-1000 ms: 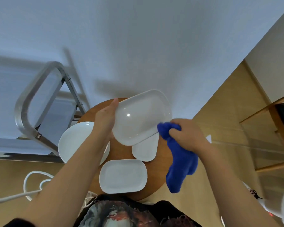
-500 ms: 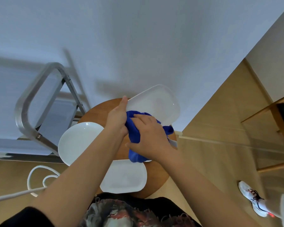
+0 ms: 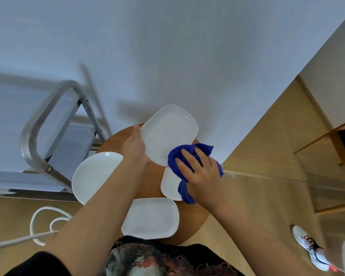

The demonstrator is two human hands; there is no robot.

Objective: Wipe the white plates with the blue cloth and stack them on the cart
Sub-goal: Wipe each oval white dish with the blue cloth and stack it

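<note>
The person is wearing a black top (image 3: pixel 187 261) with a printed picture across the front in grey, white and reddish tones. A black sleeve (image 3: pixel 38 264) is covering the upper part of the left arm, ending above the elbow, so both forearms are showing bare. The left hand (image 3: pixel 134 148) and the right hand (image 3: pixel 199 170) are wearing no gloves, rings or watch. Low at the right, a white sneaker (image 3: pixel 309 247) with dark laces and a red mark is showing.
</note>
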